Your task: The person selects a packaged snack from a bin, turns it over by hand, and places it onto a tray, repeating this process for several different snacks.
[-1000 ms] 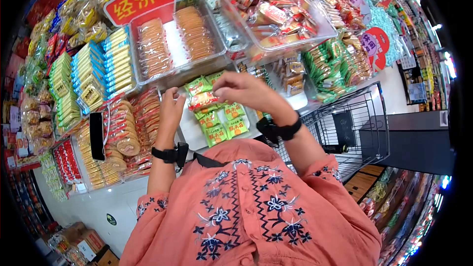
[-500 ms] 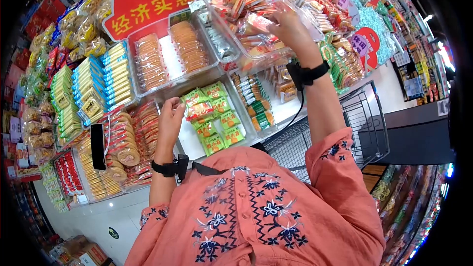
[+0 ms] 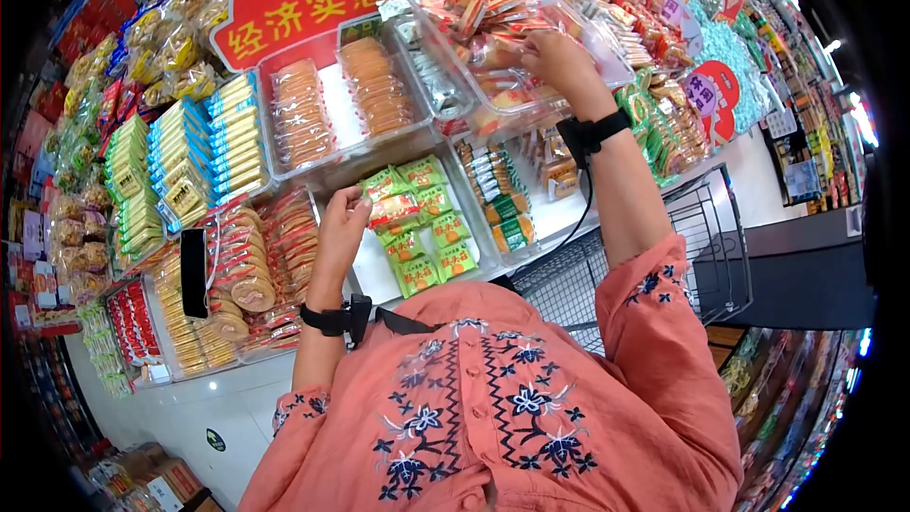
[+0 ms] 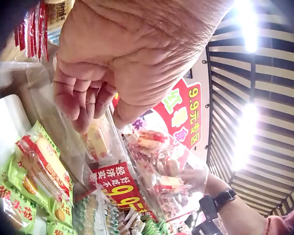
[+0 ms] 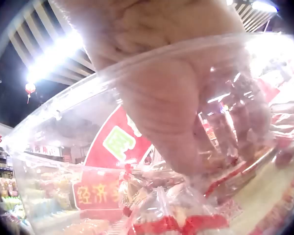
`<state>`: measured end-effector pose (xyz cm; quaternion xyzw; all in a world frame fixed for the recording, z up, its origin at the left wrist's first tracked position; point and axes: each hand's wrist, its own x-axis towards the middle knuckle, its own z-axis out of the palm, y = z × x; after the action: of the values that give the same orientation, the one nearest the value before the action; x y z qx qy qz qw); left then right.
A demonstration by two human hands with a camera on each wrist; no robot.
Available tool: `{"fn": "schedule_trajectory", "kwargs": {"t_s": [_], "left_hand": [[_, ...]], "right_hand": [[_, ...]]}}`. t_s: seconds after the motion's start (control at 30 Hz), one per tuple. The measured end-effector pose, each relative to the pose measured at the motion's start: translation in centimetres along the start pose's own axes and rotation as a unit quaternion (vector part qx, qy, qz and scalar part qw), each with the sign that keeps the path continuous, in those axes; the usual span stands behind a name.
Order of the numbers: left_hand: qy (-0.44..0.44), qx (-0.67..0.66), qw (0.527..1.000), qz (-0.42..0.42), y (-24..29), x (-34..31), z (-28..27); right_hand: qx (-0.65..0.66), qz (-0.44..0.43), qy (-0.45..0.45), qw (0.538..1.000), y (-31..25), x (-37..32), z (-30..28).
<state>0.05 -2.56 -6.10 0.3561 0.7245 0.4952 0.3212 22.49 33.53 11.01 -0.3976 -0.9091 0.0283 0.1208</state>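
My right hand [image 3: 569, 66] reaches into a raised clear bin [image 3: 559, 112] of wrapped snacks [image 3: 488, 5] with red-and-white wrappers. In the right wrist view its thumb [image 5: 179, 147] and bent fingers point down among the packets behind the clear wall; I cannot tell whether they grip one. My left hand [image 3: 343, 223] hovers at the left side of a lower tray, its fingers loosely curled with nothing in them. Green snack packets [image 3: 436, 228] lie in that tray in two rows. On top of them rests one red-and-yellow wrapped snack [image 3: 391, 210], beside the left fingertips.
Brown biscuit packs [image 3: 303, 114] fill the tray behind. Blue and green wrapped bars [image 3: 180, 171] stand at the left, near an upright black phone-like slab [image 3: 194, 273]. A wire shopping cart [image 3: 701, 237] stands at the right. A cable hangs from my right wrist.
My right hand has moved from over the green packets up and right into the clear bin, staying there since the middle frame. My left hand has stayed beside the lower tray.
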Motion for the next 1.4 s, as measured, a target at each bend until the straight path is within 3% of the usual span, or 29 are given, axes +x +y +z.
{"fn": "schedule_trajectory", "kwargs": {"t_s": [0.13, 0.23, 0.33, 0.4, 0.5, 0.63, 1.23, 1.4], "left_hand": [[0.001, -0.010, 1.000, 0.004, 0.1, -0.4, -0.4], [0.005, -0.014, 1.000, 0.004, 0.5, -0.5, -0.6], [-0.005, -0.033, 0.999, -0.016, 1.2, -0.3, -0.8], [-0.011, -0.085, 0.996, -0.036, 3.4, -0.4, -0.8], [-0.031, -0.151, 0.987, -0.047, 6.0, -0.5, -1.1], [-0.048, -0.232, 0.970, -0.059, 8.6, -1.4, -1.7], [-0.081, -0.307, 0.947, -0.042, 9.0, -1.0, -1.3], [-0.082, -0.238, 0.967, -0.026, 9.0, -1.2, -0.4]], "right_hand": [[0.011, 0.053, 0.031, 0.998, -1.2, -1.0, -1.7], [0.065, -0.027, 0.193, 0.979, -2.3, -2.5, -3.5], [0.200, -0.085, 0.264, 0.940, -5.9, -5.2, -5.9], [0.368, -0.050, 0.136, 0.919, -9.5, -7.8, -6.3], [0.570, -0.011, -0.105, 0.815, -12.6, -10.3, -3.5], [0.633, 0.035, -0.194, 0.749, -14.7, -12.0, 1.8], [0.660, 0.078, -0.257, 0.701, -16.4, -13.5, 5.3], [0.702, 0.105, -0.240, 0.662, -17.0, -13.6, 6.6]]}}
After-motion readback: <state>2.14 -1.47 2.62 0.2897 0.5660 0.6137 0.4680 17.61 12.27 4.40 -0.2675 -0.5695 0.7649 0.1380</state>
